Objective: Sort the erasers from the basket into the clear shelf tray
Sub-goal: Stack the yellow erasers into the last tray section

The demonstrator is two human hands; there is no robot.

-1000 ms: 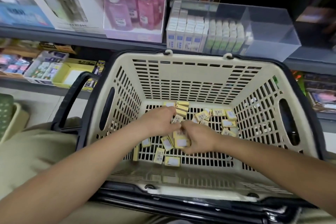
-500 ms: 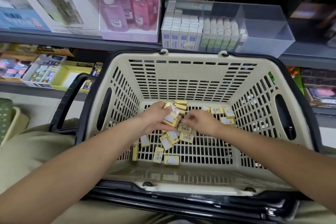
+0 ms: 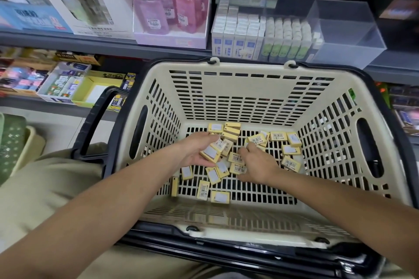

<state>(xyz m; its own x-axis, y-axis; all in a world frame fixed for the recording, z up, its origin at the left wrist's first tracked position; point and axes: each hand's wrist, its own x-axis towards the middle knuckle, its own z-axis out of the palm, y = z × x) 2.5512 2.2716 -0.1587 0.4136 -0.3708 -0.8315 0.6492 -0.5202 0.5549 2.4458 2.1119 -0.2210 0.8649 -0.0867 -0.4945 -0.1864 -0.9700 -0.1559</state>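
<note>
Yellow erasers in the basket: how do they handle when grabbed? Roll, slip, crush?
Unlikely to roll: the yellow erasers are flat-sided blocks lying flat on the basket floor. Probably light and stiff: the left hand grips several at once, none visibly bent. Held loose and askew, they may slip against each other.

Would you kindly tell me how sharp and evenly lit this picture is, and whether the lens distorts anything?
Head view: the basket and yellow erasers at centre are fairly sharp; the boxes on the upper-left shelf are smeared by motion blur; the wide lens bows the basket's rim and the shelf edge; the top-right corner is dark; the clear shelf tray shows faint sheen.
</note>
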